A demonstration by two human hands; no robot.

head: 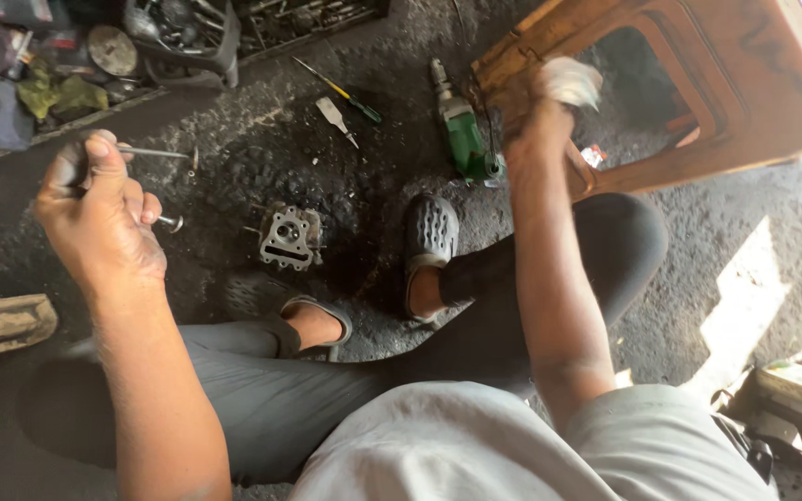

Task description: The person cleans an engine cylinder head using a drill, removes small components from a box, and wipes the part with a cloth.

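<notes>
My left hand (95,209) is raised at the left, its fingers closed around a thin metal rod (152,152) that sticks out to the right; a small round metal end (172,223) shows below the fingers. My right hand (549,102) is stretched forward and grips a crumpled white rag (570,82) against the leg of an orange plastic stool (698,83). On the dark ground between my feet lies a grey metal engine part (290,237) with several holes.
A green power drill (464,134) lies near the stool. A green-handled screwdriver (350,97) and a small metal tool (334,117) lie beyond the engine part. Trays of tools and parts (187,32) line the back. My dark clogs (431,232) rest on the oily ground.
</notes>
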